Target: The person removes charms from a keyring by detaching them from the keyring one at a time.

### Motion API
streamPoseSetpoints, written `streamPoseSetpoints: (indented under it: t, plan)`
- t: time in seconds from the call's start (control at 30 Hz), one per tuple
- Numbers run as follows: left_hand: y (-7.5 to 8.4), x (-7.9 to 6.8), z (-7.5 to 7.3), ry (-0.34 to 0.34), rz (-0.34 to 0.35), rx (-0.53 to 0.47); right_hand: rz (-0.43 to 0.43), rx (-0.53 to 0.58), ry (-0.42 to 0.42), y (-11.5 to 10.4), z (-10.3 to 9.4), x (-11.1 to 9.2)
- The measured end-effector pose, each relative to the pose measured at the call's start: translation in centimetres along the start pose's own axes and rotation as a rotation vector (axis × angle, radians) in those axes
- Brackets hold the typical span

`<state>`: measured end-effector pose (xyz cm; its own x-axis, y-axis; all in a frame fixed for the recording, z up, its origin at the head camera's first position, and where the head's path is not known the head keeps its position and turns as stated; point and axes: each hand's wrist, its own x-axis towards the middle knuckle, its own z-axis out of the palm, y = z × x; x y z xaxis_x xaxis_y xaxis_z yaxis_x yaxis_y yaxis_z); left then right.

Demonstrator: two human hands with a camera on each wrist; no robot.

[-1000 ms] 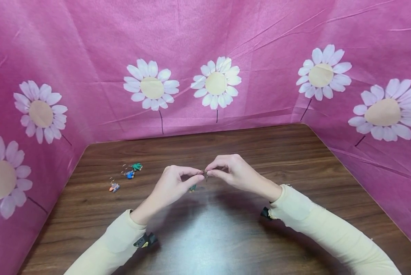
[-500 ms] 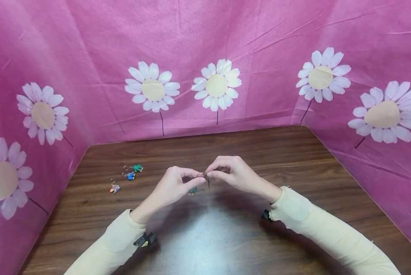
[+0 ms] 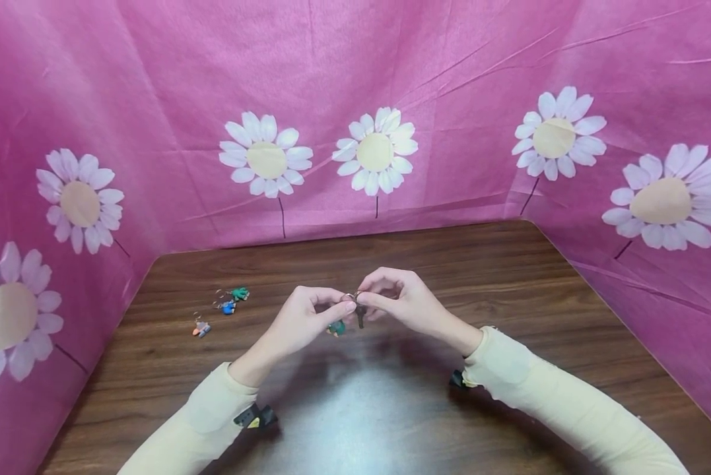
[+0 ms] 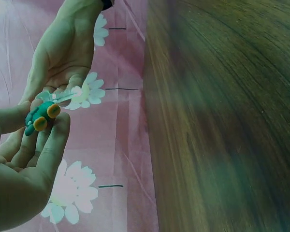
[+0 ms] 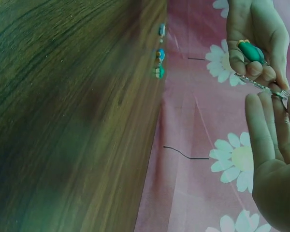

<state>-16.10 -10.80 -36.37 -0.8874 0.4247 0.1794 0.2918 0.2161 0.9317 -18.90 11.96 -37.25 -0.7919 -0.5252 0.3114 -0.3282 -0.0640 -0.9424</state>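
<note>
My left hand [image 3: 302,323] holds a keychain by its ring [image 3: 350,297], pinched between thumb and index finger. From it a green figure [image 3: 335,328] with orange feet hangs beneath the left fingers; the left wrist view shows the figure [image 4: 41,117] by the curled fingers. A metal key [image 3: 361,318] points down between the hands, its head at the ring. The right thumb and index finger of my right hand [image 3: 404,300] pinch at the key's head, fingertips almost meeting the left ones. In the right wrist view the key [image 5: 251,82] lies across the gap between the hands.
Left on the brown wooden table [image 3: 480,264] lie a green figure keychain [image 3: 240,293], a blue one [image 3: 228,307] and an orange-and-grey one [image 3: 201,329]. A pink cloth [image 3: 450,185] printed with white daisies stands around the table's back and sides.
The key has swung into fuller view and now hangs straight down below the fingertips. More of the green figure shows under the left hand. Both hands stay nearly in place; the head view tilts slightly.
</note>
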Motion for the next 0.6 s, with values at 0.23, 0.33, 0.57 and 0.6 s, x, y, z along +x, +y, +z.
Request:
streamPoseSetpoints:
  t: [0.23,0.33,0.57,0.6]
  plan:
    - [0.12,-0.24,-0.23,0.002,-0.027,-0.052,-0.043,0.021,0.01,0.08,0.24,0.07]
    - [0.12,-0.35,-0.38,0.007,-0.035,-0.031,-0.045,-0.009,0.013,0.06,0.32,0.16]
    - [0.0,-0.55,-0.73,0.022,-0.039,0.035,-0.034,-0.088,0.003,0.06,0.49,0.15]
    - [0.02,-0.58,-0.79,0.027,-0.035,0.054,-0.032,-0.091,-0.001,0.09,0.51,0.17]
